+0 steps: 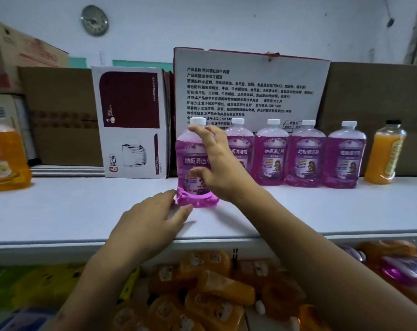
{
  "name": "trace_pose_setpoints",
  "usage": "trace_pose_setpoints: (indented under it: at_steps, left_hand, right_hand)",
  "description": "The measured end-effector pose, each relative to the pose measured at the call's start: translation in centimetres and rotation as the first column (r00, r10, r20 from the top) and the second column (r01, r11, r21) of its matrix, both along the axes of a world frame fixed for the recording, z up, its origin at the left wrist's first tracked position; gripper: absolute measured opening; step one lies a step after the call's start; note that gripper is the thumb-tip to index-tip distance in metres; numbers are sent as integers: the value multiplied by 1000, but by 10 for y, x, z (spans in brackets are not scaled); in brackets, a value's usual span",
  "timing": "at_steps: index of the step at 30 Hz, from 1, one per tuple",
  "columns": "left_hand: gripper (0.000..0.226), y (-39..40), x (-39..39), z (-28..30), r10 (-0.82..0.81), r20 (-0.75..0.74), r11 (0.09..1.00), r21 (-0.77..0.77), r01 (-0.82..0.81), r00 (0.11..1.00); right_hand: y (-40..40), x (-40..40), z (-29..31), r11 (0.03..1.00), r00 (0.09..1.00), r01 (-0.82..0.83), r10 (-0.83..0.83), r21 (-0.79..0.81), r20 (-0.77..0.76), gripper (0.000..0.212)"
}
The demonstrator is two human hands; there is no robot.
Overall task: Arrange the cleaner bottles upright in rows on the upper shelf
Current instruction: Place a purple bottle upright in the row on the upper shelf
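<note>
A purple cleaner bottle (pixel 190 163) with a white cap stands upright on the white upper shelf (pixel 298 211), in front of a back row of several identical purple bottles (pixel 305 156). My right hand (pixel 217 166) is at its front, fingers spread from the neck down across the label, thumb lower on the label. My left hand (pixel 155 218) lies on the shelf with straight fingertips touching the bottle's base at its left. An orange bottle (pixel 384 154) stands upright at the right end of the row.
Cardboard boxes line the back of the shelf: a white and maroon box (pixel 133 123) left, a printed white box (pixel 250 91) behind the row. A large orange jug (pixel 4 154) stands far left. Several orange bottles (pixel 214 290) and purple bottles (pixel 403 266) lie below.
</note>
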State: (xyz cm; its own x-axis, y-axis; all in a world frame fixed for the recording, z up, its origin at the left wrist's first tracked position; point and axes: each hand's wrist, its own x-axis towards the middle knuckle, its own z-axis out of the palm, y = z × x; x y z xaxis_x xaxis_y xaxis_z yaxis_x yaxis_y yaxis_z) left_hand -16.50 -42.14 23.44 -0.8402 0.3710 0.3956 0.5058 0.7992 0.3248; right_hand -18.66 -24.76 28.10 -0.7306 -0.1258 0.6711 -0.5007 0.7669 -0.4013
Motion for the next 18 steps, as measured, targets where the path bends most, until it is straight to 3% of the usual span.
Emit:
trace_pose_setpoints:
  at_steps: [5,11,15,18]
  left_hand:
    - [50,1,0,-2,28,-2,999,-45,-28,1000]
    - [49,0,1,-3,17,-6,997,-73,-17,1000]
    - [42,-3,0,-3,-20,5,999,-30,21,1000]
    - [38,-3,2,-3,-93,-51,995,38,95,994]
  right_hand:
    - [1,-11,5,999,996,5,-2,-39,84,88]
    - [-3,-10,6,999,994,39,-35,-34,101,90]
    - [1,9,5,999,988,47,-45,-13,145,101]
    - [6,43,-5,996,995,43,-35,-79,91,96]
